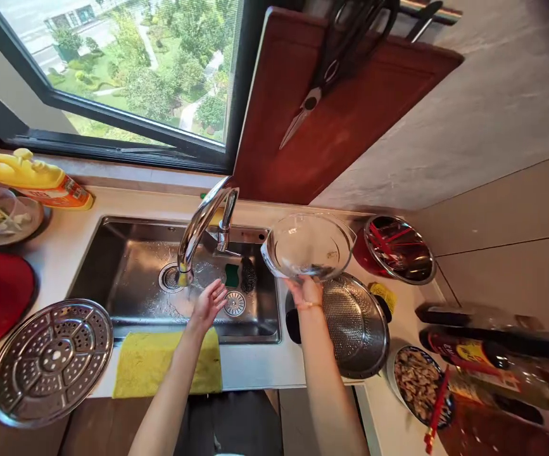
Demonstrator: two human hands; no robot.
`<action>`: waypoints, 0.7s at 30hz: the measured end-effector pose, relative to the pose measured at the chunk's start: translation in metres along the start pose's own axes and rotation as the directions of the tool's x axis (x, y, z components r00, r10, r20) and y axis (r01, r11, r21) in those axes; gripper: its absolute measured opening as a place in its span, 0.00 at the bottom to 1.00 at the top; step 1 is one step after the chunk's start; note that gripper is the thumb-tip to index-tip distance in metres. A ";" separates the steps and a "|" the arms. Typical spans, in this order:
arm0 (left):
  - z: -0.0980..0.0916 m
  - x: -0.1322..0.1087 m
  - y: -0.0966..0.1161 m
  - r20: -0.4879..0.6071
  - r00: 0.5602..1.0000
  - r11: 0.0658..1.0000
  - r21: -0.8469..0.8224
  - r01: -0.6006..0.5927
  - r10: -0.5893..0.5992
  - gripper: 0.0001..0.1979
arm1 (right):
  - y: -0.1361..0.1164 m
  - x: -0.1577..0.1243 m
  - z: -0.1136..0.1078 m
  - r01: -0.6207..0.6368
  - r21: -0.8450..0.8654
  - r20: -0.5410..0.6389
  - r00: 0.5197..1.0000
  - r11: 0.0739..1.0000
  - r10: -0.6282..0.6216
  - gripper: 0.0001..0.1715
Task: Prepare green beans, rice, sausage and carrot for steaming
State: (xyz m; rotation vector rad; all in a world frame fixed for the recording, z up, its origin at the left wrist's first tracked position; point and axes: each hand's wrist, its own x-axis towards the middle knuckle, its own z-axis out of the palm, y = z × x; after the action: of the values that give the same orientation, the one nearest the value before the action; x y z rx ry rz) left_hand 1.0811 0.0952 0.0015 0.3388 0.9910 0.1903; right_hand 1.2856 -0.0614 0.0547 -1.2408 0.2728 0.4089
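My right hand (308,292) grips the near rim of a clear glass bowl (302,244), its fingers partly hidden by the glass. The bowl is tilted above the counter at the sink's right edge, over part of a perforated metal colander (357,329). My left hand (209,305) is empty, palm up with fingers stretched out, over the stainless steel sink (134,266). Just left of that hand is the spout of the chrome faucet (201,225). Water wets the sink floor, where a green scrub pad (232,275) and a dark scourer (248,275) lie.
A yellow cloth (160,367) drapes over the sink's front edge. At left are a round steamer rack (53,361) and a yellow jug (41,180). A metal bowl (400,247), a bowl of brown food pieces (419,383) and several bottles (473,348) occupy the right.
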 end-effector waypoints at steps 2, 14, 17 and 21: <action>0.014 -0.009 -0.002 0.066 0.998 0.997 0.078 -0.013 0.008 0.21 | 0.011 -0.044 -0.004 0.004 0.021 -0.077 0.997 1.000 -0.003 0.24; -0.067 -0.063 0.010 -0.026 0.945 0.945 0.040 -0.324 0.325 0.45 | 0.118 -0.175 0.023 -0.526 -0.155 0.168 0.820 0.836 0.547 0.20; -0.094 -0.072 0.048 -0.137 0.893 0.903 0.096 -0.418 0.428 0.40 | 0.126 -0.149 0.038 -0.570 -0.186 0.292 0.745 0.800 0.599 0.22; -0.128 -0.078 0.096 -0.119 0.874 0.880 0.133 -0.456 0.471 0.38 | 0.130 -0.093 0.082 -0.564 -0.316 0.518 0.571 0.763 0.636 0.26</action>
State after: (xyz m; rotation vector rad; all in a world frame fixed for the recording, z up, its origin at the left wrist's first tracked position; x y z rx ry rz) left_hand 0.9309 0.1852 0.0335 0.6641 1.0556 0.6127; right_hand 1.1432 0.0366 0.0075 -1.0309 0.1111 1.4221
